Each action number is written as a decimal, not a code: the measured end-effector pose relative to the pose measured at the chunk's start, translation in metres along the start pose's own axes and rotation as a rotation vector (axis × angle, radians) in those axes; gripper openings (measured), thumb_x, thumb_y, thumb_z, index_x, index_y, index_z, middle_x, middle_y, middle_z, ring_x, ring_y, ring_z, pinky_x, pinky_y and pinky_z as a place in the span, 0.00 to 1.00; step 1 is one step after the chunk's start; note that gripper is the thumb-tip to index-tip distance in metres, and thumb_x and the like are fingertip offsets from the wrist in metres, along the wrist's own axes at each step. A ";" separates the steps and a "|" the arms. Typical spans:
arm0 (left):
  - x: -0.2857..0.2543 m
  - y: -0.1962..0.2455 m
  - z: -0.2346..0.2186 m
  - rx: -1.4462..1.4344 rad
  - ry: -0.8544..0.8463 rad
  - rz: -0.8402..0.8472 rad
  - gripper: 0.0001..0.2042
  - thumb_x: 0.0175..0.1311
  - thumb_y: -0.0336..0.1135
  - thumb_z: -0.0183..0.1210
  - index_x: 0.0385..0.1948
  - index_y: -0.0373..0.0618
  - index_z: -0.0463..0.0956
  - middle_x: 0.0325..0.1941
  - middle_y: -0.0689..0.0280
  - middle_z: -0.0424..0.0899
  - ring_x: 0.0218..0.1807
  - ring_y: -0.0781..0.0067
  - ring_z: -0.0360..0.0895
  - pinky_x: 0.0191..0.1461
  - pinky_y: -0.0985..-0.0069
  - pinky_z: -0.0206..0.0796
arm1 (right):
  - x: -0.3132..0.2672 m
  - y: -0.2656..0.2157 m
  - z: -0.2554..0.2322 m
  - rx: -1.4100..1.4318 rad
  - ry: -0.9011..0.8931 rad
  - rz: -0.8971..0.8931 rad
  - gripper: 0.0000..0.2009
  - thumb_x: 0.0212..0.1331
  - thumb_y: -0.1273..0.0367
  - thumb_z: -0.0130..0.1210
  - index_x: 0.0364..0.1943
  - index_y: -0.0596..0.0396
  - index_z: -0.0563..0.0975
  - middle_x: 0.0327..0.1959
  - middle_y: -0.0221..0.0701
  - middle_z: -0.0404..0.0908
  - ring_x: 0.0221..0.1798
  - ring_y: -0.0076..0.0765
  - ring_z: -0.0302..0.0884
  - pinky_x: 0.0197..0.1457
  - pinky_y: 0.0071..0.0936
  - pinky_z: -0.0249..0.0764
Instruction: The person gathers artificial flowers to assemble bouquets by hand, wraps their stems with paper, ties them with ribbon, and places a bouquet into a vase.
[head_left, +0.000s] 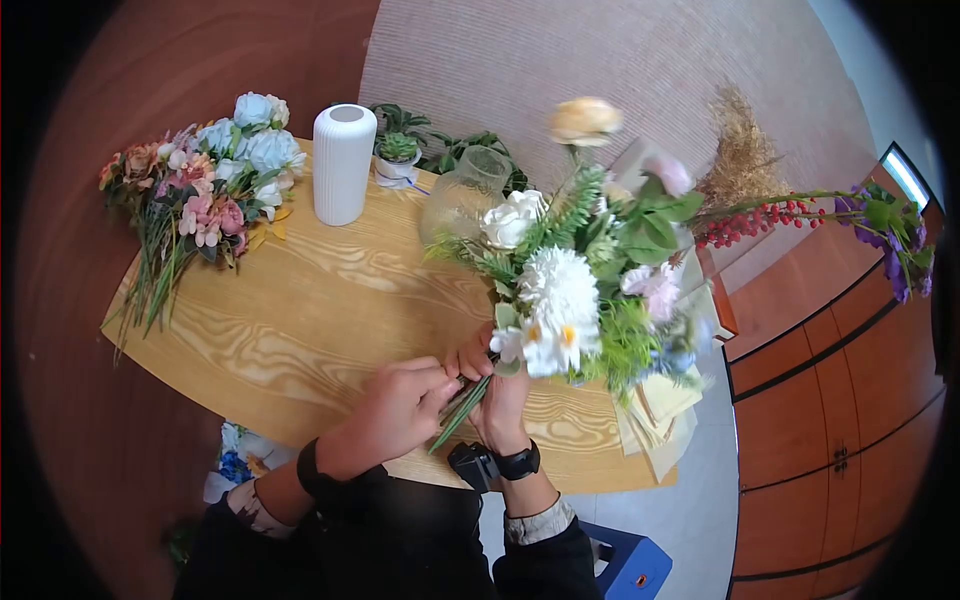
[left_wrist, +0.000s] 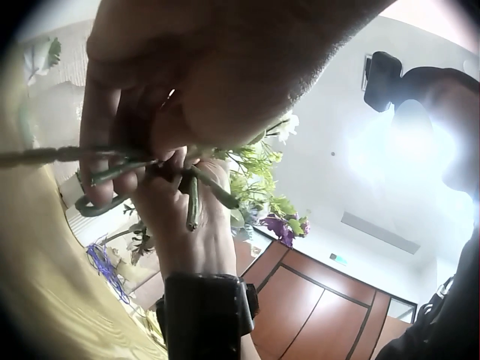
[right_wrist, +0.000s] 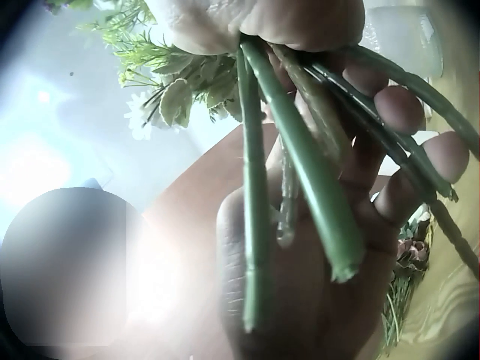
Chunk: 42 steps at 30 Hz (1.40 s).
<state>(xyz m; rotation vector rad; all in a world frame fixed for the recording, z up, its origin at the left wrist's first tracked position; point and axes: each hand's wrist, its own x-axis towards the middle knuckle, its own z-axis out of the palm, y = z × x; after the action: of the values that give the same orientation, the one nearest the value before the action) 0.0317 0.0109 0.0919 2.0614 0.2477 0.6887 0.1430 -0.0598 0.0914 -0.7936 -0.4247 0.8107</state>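
A mixed bouquet of artificial flowers [head_left: 555, 290], with white, pink and peach blooms among green leaves, leans up and right over the table. My right hand [head_left: 502, 405] grips its gathered stems just under the blooms. My left hand [head_left: 392, 412] is close against it, fingers curled at the stems. Below the hands, the green stems [head_left: 462, 412] fan out toward my body. The right wrist view shows several cut stem ends [right_wrist: 304, 172] hanging below the right hand's grip, with left fingertips [right_wrist: 401, 109] beside them. Seen from the left wrist, stem ends [left_wrist: 193, 199] poke out between both hands.
On the wooden table [head_left: 300, 310] stand a white ribbed vase [head_left: 345, 165], a potted succulent [head_left: 398, 150] and a clear glass vase [head_left: 460, 200]. Pink and blue flower bunches [head_left: 215, 180] lie at the left. Cream paper sheets [head_left: 662, 405] lie at the right edge; red berry stems [head_left: 755, 222] stretch beyond.
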 end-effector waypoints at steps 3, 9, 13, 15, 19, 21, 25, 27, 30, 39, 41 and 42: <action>-0.004 0.004 0.002 -0.050 0.018 -0.027 0.08 0.55 0.28 0.54 0.36 0.37 0.73 0.30 0.56 0.75 0.29 0.62 0.72 0.33 0.73 0.64 | -0.001 0.016 -0.018 -0.006 0.100 -0.067 0.11 0.63 0.61 0.39 0.32 0.53 0.67 0.19 0.24 0.65 0.23 0.23 0.62 0.36 0.26 0.68; 0.000 -0.028 0.020 0.092 -0.013 0.135 0.13 0.49 0.31 0.55 0.38 0.42 0.72 0.33 0.56 0.76 0.37 0.52 0.73 0.42 0.63 0.66 | -0.006 0.064 -0.100 -0.301 -0.192 0.063 0.17 0.63 0.64 0.43 0.53 0.54 0.65 0.50 0.36 0.71 0.51 0.38 0.70 0.56 0.33 0.65; 0.002 -0.014 0.001 -0.074 -0.261 -0.365 0.18 0.51 0.39 0.56 0.43 0.40 0.71 0.42 0.55 0.76 0.49 0.61 0.71 0.53 0.70 0.62 | -0.001 0.054 -0.094 -1.414 -0.194 0.183 0.20 0.59 0.62 0.43 0.56 0.50 0.64 0.55 0.37 0.67 0.54 0.48 0.66 0.60 0.45 0.57; 0.005 0.002 -0.004 -0.185 -0.168 -0.409 0.19 0.50 0.37 0.55 0.44 0.39 0.69 0.44 0.53 0.75 0.51 0.60 0.71 0.54 0.68 0.62 | -0.005 0.069 -0.115 -1.379 -0.233 -0.199 0.20 0.60 0.59 0.42 0.54 0.51 0.65 0.48 0.37 0.71 0.49 0.44 0.70 0.53 0.38 0.64; -0.004 -0.004 -0.005 0.026 -0.390 -0.606 0.26 0.49 0.37 0.60 0.52 0.40 0.64 0.53 0.55 0.71 0.54 0.63 0.69 0.55 0.68 0.62 | -0.018 0.055 -0.131 -1.255 -0.186 -0.203 0.18 0.61 0.60 0.42 0.53 0.51 0.65 0.47 0.36 0.70 0.48 0.43 0.69 0.52 0.37 0.64; -0.026 -0.019 0.009 -0.164 0.083 0.086 0.10 0.61 0.40 0.49 0.35 0.45 0.72 0.40 0.65 0.76 0.44 0.66 0.73 0.46 0.67 0.65 | -0.030 0.055 -0.139 -1.189 -0.154 -0.200 0.18 0.61 0.60 0.42 0.52 0.51 0.65 0.46 0.36 0.70 0.47 0.42 0.69 0.51 0.36 0.64; -0.045 -0.062 0.009 -0.238 -0.038 0.027 0.11 0.61 0.38 0.50 0.40 0.45 0.71 0.42 0.64 0.75 0.45 0.67 0.73 0.47 0.68 0.65 | -0.047 0.051 -0.149 -1.051 -0.094 -0.200 0.17 0.61 0.60 0.41 0.51 0.51 0.66 0.44 0.35 0.70 0.46 0.40 0.69 0.50 0.35 0.64; -0.040 -0.078 0.012 -0.299 -0.107 -0.012 0.12 0.60 0.37 0.50 0.44 0.44 0.69 0.44 0.64 0.75 0.46 0.68 0.73 0.48 0.69 0.65 | -0.016 0.055 -0.128 -0.991 -0.070 -0.199 0.16 0.61 0.61 0.41 0.50 0.51 0.66 0.44 0.34 0.70 0.45 0.40 0.69 0.49 0.35 0.64; -0.036 -0.107 0.013 -0.400 -0.239 -0.073 0.15 0.60 0.35 0.51 0.49 0.44 0.68 0.46 0.63 0.74 0.47 0.69 0.72 0.49 0.71 0.66 | -0.110 0.049 -0.196 -0.902 -0.002 -0.196 0.15 0.61 0.61 0.41 0.49 0.52 0.66 0.43 0.34 0.69 0.44 0.39 0.68 0.48 0.34 0.64; -0.019 -0.058 0.005 -0.614 -0.225 -0.234 0.24 0.47 0.31 0.61 0.50 0.40 0.70 0.47 0.60 0.76 0.51 0.65 0.72 0.54 0.70 0.63 | -0.108 0.052 -0.189 -0.597 0.160 -0.158 0.13 0.62 0.62 0.41 0.47 0.52 0.66 0.39 0.32 0.69 0.41 0.35 0.68 0.45 0.31 0.65; -0.012 -0.056 0.005 -0.552 -0.225 -0.190 0.23 0.48 0.32 0.61 0.50 0.41 0.69 0.47 0.59 0.76 0.51 0.64 0.71 0.55 0.70 0.62 | 0.003 0.032 -0.130 -0.536 0.177 -0.159 0.13 0.62 0.62 0.41 0.46 0.52 0.67 0.39 0.32 0.68 0.40 0.35 0.68 0.44 0.31 0.65; -0.007 -0.055 0.006 -0.524 -0.224 -0.165 0.23 0.48 0.32 0.61 0.49 0.41 0.69 0.47 0.59 0.75 0.51 0.64 0.71 0.55 0.69 0.62 | -0.007 0.034 -0.134 -0.508 0.184 -0.160 0.12 0.62 0.62 0.41 0.46 0.52 0.67 0.38 0.31 0.68 0.40 0.34 0.67 0.44 0.30 0.65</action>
<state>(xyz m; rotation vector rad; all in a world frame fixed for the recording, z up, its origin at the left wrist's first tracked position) 0.0340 0.0341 0.0415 1.5765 0.0927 0.3661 0.2039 -0.1123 -0.0211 -1.2777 -0.5301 0.4755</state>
